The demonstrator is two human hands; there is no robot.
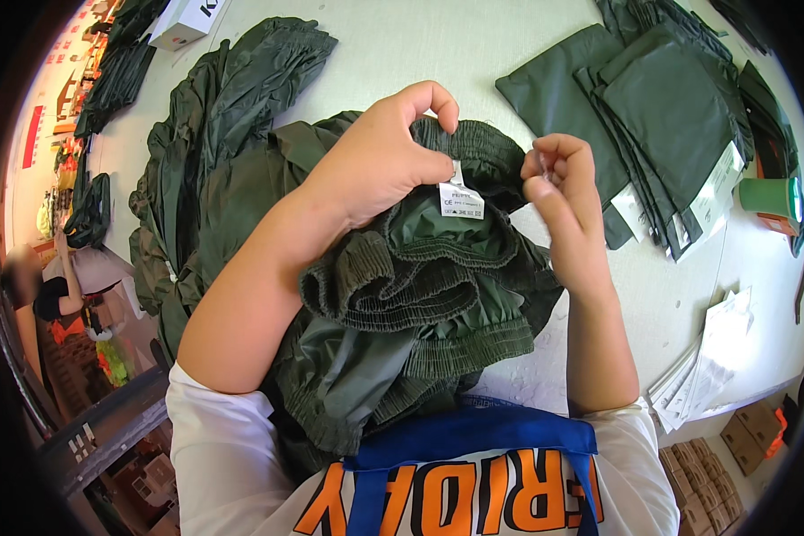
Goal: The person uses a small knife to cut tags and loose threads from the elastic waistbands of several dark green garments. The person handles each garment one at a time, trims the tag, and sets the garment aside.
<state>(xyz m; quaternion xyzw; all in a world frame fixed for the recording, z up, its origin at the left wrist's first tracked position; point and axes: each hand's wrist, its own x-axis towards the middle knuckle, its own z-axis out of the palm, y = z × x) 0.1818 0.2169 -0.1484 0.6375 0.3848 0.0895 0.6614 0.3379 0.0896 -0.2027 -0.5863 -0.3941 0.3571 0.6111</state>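
Note:
A pile of dark green garments with gathered elastic waistbands [473, 344] lies in front of me, spilling over the near table edge. My left hand [375, 156] pinches the uppermost elastic waistband [491, 143] between thumb and fingers. Just below that thumb hangs a white sewn-in label [463, 200] against the green lining. To the right of the band, my right hand [570, 196] is raised with its fingertips pinched together. Something small and pale shows between them, too blurred to name.
More crumpled green garments [223, 116] cover the table's left. Folded dark green garments [661, 98] with white paper inserts lie at the far right, near a green cylindrical object [764, 196]. White sheets [701, 357] rest by the right edge. A co-worker [54, 286] is at far left.

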